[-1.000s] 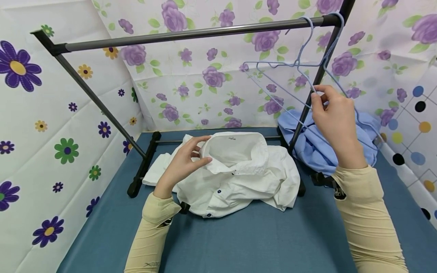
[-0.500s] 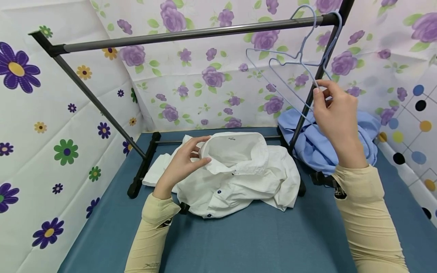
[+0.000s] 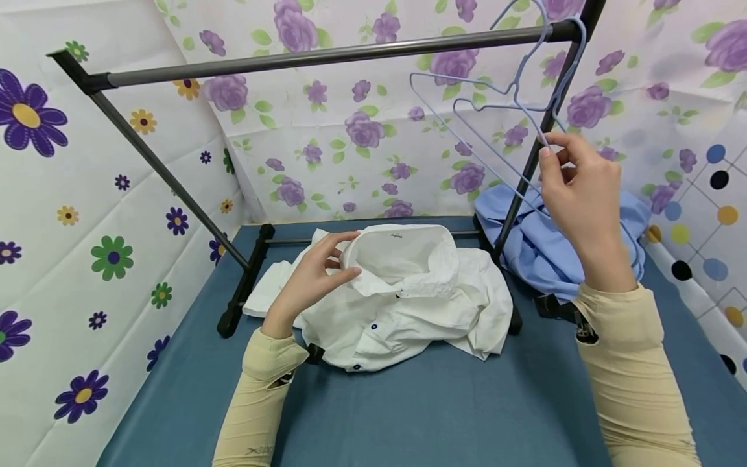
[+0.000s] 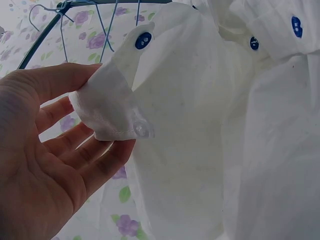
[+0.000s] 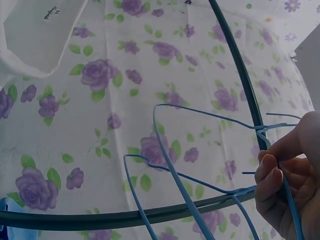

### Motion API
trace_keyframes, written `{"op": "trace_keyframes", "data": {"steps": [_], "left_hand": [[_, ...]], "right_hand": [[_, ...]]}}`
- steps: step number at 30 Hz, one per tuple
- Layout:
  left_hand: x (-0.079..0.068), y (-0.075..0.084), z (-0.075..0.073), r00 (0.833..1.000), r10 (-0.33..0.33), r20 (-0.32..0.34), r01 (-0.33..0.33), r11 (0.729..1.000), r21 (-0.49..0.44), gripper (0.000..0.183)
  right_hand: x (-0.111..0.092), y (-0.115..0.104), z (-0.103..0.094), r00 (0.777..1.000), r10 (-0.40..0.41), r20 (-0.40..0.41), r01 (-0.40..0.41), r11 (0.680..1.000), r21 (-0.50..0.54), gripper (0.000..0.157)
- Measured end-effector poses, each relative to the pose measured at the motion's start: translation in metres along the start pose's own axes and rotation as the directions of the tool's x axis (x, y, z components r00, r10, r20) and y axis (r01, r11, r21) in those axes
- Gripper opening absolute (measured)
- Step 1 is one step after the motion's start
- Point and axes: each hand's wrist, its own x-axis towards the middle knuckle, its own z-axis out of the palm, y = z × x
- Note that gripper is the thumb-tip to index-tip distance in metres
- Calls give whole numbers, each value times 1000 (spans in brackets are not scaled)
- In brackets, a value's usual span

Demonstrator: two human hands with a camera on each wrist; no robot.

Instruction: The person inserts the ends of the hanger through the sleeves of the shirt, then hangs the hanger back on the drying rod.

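A white buttoned shirt [image 3: 408, 331] lies crumpled under the rack, its collar [image 4: 107, 102] standing up and the neck spread wide. My left hand [image 3: 315, 275] holds the collar's left side, thumb in front and fingers behind. In the left wrist view, blue buttons [image 4: 143, 40] show down the shirt front. At the upper right, my right hand [image 3: 583, 194] pinches the sloping wire of a light-blue hanger [image 3: 517, 83] between thumb and forefinger. That hanger's hook rises above the rail. A second blue hanger [image 3: 569, 74] hangs at the rail's right end, close beside it.
A dark metal rack with a top rail [image 3: 327, 61] and slanting posts stands across the blue table [image 3: 408, 421]. Behind the right post, a heap of blue cloth [image 3: 543, 243] lies on the table. Floral sheets [image 3: 362, 130] wall the back and sides.
My right hand has shifted slightly right, and the held hanger has risen so its hook now stands above the rail. The left hand and white shirt have stayed put.
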Motion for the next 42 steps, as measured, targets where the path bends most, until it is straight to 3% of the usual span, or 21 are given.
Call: {"op": "trace_keyframes", "data": {"steps": [7, 17, 25, 37, 42], "left_hand": [[0, 1, 0, 1000, 4, 0, -4, 1000, 3, 58], [-4, 0, 0, 1000, -2, -6, 1, 1000, -23, 56], [-4, -1, 0, 1000, -14, -9, 14, 1000, -17, 55], [-4, -2, 0, 1000, -8, -10, 8, 1000, -3, 48], [-3, 13, -2, 1000, 1, -8, -1, 1000, -23, 46]], "right_hand": [[-8, 0, -6, 995, -98, -10, 98, 995, 27, 29], [-23, 5, -12, 991, -132, 28, 132, 991, 4, 27], [-34, 20, -17, 965, -256, 62, 255, 967, 16, 22], [-56, 20, -40, 948, -294, 123, 290, 956, 48, 22], [-60, 16, -51, 931, -333, 152, 320, 942, 105, 19]]}}
